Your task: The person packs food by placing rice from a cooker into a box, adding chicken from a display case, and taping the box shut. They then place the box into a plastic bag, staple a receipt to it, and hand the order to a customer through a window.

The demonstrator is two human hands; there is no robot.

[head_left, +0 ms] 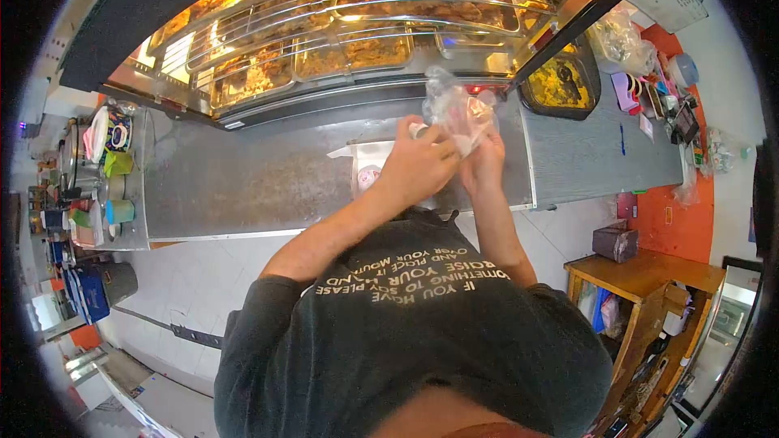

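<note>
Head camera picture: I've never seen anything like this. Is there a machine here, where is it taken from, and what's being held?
No robot is working here: these are a person's own bare hands. The camera sits on their head, looking forward and down, so their dark shirt fills the lower middle. The right hand holds a clear plastic bag; what is inside is hard to make out. The left hand, close beside it, seems to grip a small white thing, too unclear to name. On the grey counter lies a white packet with a pink mark. Beyond stands a lit case with trays of food.
</note>
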